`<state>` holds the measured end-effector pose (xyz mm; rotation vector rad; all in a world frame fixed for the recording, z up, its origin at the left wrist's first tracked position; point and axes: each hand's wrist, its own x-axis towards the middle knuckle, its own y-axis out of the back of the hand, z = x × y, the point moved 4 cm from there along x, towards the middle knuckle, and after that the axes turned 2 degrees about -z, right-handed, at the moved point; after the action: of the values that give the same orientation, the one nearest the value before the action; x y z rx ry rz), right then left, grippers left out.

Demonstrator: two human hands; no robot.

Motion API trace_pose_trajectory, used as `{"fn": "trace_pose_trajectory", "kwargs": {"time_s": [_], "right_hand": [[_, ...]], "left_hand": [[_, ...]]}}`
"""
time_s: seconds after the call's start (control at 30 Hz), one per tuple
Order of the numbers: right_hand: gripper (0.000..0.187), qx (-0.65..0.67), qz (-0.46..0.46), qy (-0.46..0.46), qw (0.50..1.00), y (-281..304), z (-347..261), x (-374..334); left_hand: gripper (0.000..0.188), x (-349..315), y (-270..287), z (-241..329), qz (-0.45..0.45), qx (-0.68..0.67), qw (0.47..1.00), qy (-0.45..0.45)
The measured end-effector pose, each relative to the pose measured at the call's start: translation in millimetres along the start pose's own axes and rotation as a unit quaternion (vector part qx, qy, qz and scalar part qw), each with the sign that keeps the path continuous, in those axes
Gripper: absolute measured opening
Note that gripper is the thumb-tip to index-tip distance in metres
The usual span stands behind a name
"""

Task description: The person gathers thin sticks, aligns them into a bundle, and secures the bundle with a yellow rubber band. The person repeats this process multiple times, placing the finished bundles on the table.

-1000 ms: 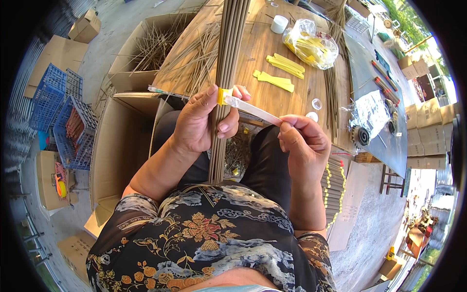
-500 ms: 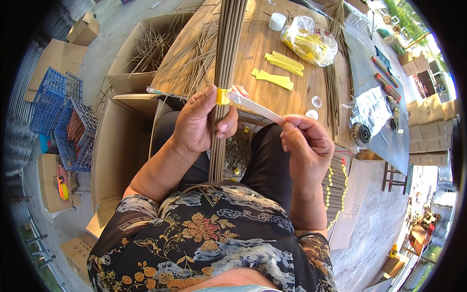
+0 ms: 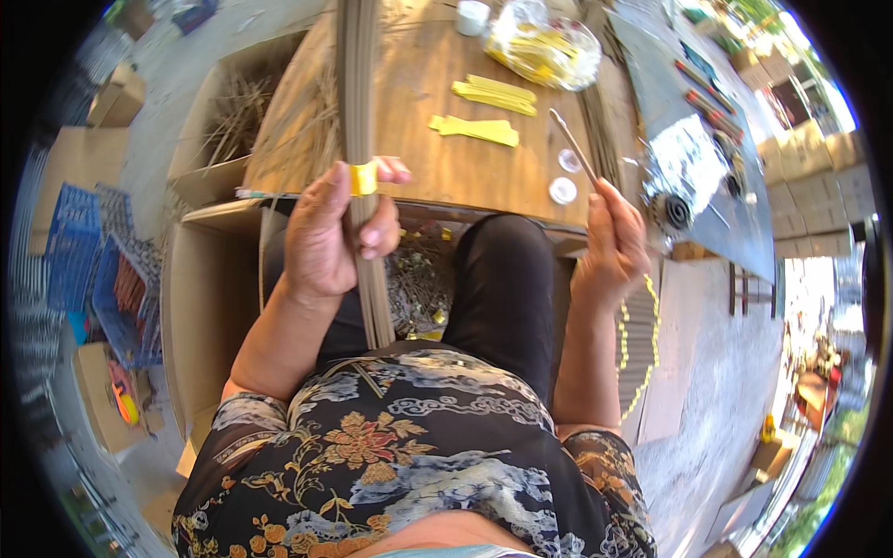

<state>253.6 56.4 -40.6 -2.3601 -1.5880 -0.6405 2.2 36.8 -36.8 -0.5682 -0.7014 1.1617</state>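
My left hand is closed round an upright bundle of long brown incense sticks. A yellow paper band wraps the bundle where my thumb and fingers meet it. The lower end of the bundle comes down to my lap. Off to the right, my right hand pinches a thin flat spatula stick, its tip pointing up and away over the table, apart from the bundle. Yellow paper strips lie on the wooden table between my hands, with more strips just beyond.
A clear bag of yellow strips and a white tub stand farther back. Two small round lids lie near my right hand. Cardboard boxes and blue crates are at left; banded bundles lie at lower right.
The spatula stick has come away from the yellow band, my right hand moving right and tipping it upward. The bundle and my left hand appear farther left as the view shifts.
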Motion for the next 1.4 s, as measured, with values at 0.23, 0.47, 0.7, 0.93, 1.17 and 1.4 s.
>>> {"fn": "trace_pose_trajectory", "kwargs": {"time_s": [0.23,0.47,0.7,0.93,1.17,1.4], "right_hand": [[0.015,-0.324,0.019,0.099,0.941,13.4,103.0,-5.6],[0.017,-0.4,-0.034,0.084,0.912,11.6,123.8,-7.0],[0.031,-0.284,-0.097,0.09,0.95,-4.2,72.6,-10.9],[0.028,0.268,-0.583,-0.252,0.725,-104.5,-25.1,-97.3],[0.009,0.139,-0.555,-0.048,0.819,-118.9,-30.2,-104.3],[0.024,0.124,-0.524,-0.07,0.84,-119.8,-42.5,-102.5]], "left_hand": [[0.038,10.2,-6.6,-11.8,0.015,0.069,0.998,-0.001],[0.037,14.3,-6.6,-15.2,0.023,0.098,0.995,0.001],[0.036,11.7,-13.0,-14.6,0.017,0.096,0.995,-0.01],[0.036,3.8,-25.1,-12.4,-0.002,0.102,0.995,-0.015],[0.025,-9.6,-30.0,5.4,0.008,0.228,0.969,-0.095],[0.02,-14.5,-27.2,11.3,0.046,0.348,0.93,-0.111]]}}
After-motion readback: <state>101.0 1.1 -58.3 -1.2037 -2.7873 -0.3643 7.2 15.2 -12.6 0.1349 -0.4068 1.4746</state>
